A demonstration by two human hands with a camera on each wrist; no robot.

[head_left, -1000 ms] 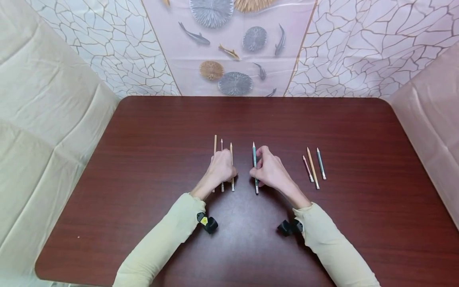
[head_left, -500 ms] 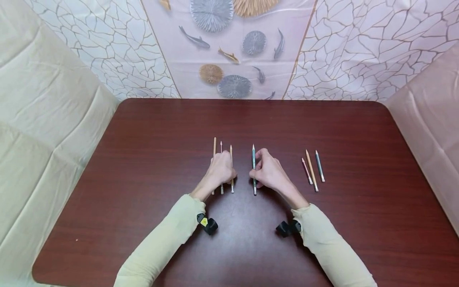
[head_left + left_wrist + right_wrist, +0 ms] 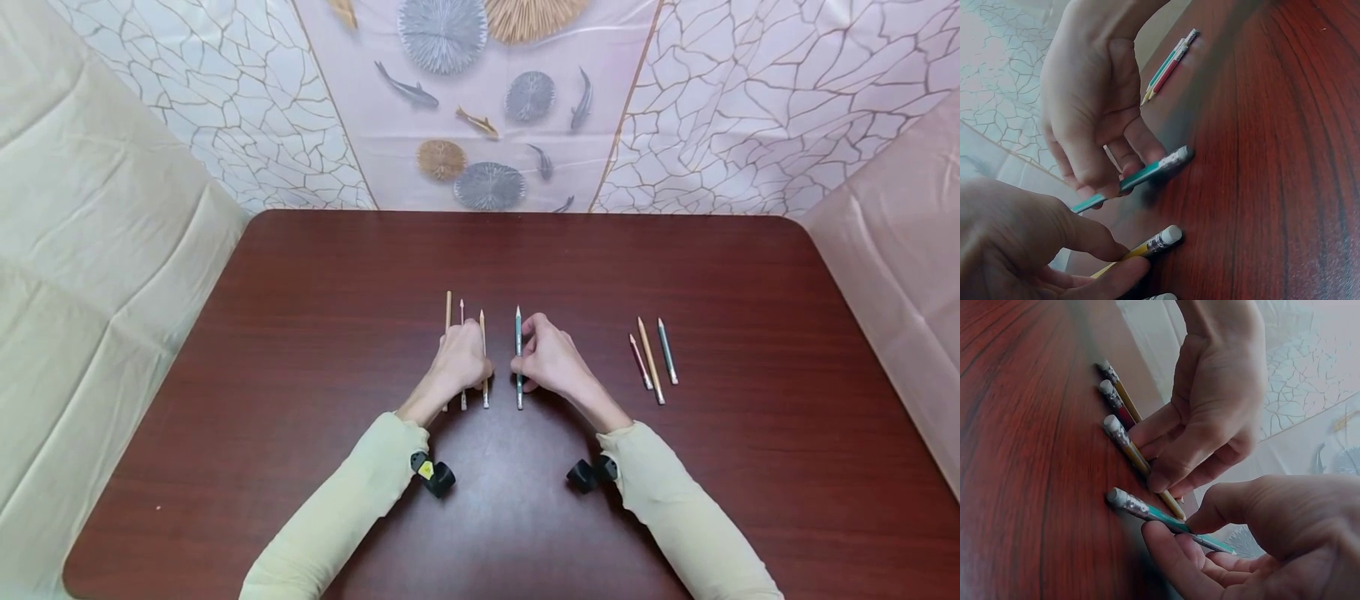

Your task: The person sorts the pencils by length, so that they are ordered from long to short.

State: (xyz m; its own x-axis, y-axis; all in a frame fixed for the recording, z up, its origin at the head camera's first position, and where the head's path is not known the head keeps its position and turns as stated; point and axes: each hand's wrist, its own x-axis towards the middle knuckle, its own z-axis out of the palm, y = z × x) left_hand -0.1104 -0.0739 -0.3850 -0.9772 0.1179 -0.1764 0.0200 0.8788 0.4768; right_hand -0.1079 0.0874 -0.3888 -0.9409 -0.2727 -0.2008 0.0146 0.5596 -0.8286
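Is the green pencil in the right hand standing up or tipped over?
Tipped over: the head view shows the green pencil stretched lengthwise, its sharp tip far away, its eraser near. Can't tell whether it touches the table.

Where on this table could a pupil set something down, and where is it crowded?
The tabletop is bare right of the three-pencil group, along the patterned backdrop, and between the sleeves on the near side. The middle is crowded: the left hand pinches a yellow pencil beside two more pencils, and the right hand holds a teal pencil close by.
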